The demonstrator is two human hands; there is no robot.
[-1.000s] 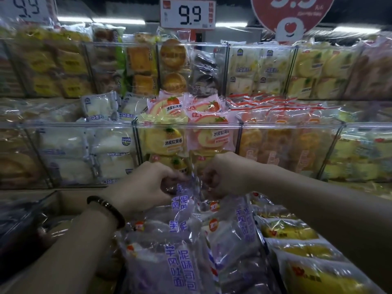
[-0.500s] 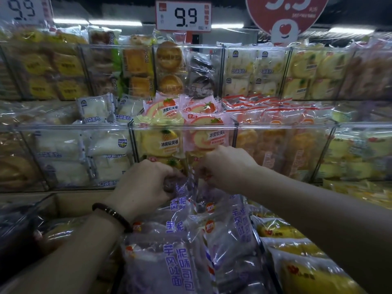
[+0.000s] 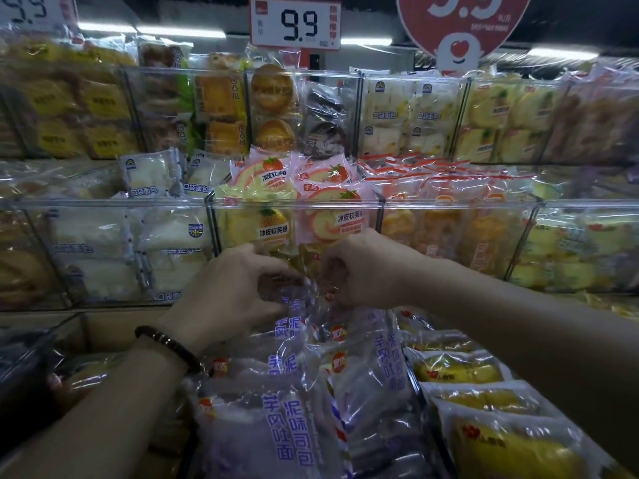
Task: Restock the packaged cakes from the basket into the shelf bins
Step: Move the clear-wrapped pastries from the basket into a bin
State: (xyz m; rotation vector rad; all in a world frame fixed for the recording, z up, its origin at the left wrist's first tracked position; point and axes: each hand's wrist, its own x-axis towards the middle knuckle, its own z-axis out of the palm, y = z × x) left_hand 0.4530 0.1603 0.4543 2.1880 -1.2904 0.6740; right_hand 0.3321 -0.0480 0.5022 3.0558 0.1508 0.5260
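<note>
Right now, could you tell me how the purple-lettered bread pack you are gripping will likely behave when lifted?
The purple-lettered bread pack will probably flop: its clear film crumples where the left hand and right hand pinch it. The glossy wrap may slip in the grip. The soft bread inside likely squashes easily, so it seems light.

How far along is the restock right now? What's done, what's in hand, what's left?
Done: the clear bins on the upper shelves look full. In hand: the left hand and right hand both pinch the top of a purple-printed bread pack at the back of the lower row. Left: I can't see the basket, so remaining stock is unknown.
</note>
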